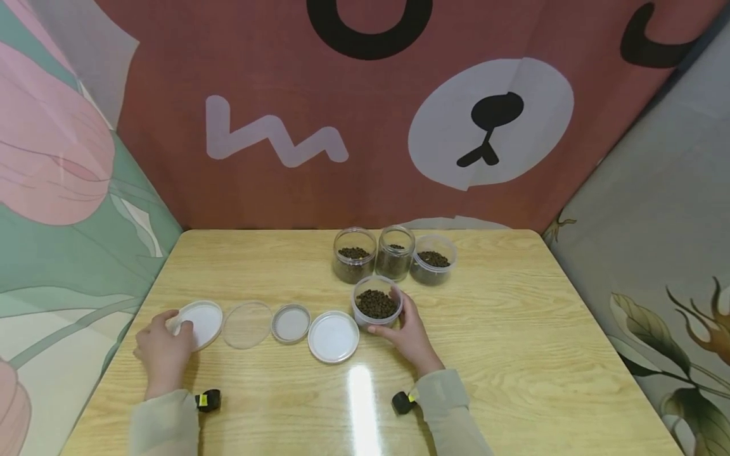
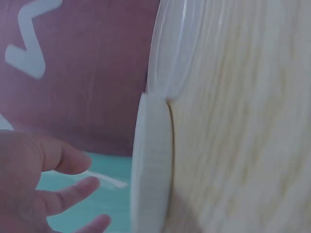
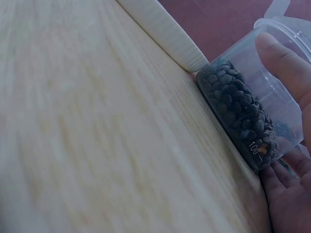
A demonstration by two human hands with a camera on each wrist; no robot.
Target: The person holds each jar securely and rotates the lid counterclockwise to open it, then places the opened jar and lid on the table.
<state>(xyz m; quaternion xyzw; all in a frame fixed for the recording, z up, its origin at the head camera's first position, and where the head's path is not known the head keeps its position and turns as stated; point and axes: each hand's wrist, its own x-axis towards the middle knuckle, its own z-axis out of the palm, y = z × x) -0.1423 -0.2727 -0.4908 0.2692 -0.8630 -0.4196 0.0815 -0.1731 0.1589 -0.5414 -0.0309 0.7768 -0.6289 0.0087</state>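
Observation:
My right hand [image 1: 412,335] grips a clear plastic tub [image 1: 359,316], thumb on one side and fingers around the other. Dark brown pellets [image 3: 238,102] fill its lower part, and the mark "100" shows on its wall. The tub stands on the table beside a white lid [image 1: 333,337]. At the far left, my left hand [image 1: 165,348] hovers at the edge of another white lid [image 1: 203,320]. In the left wrist view its fingers [image 2: 73,194] are spread and bent a little, with a gap between them and that lid [image 2: 153,170].
Behind the held tub stand a wide clear jar [image 1: 353,269], a narrower jar [image 1: 395,263] and a second tub [image 1: 432,272], each with brown pellets. Between the two white lids lie a transparent lid [image 1: 247,324] and a small greyish lid [image 1: 292,324]. Patterned cloth walls border the wooden table [image 1: 513,354].

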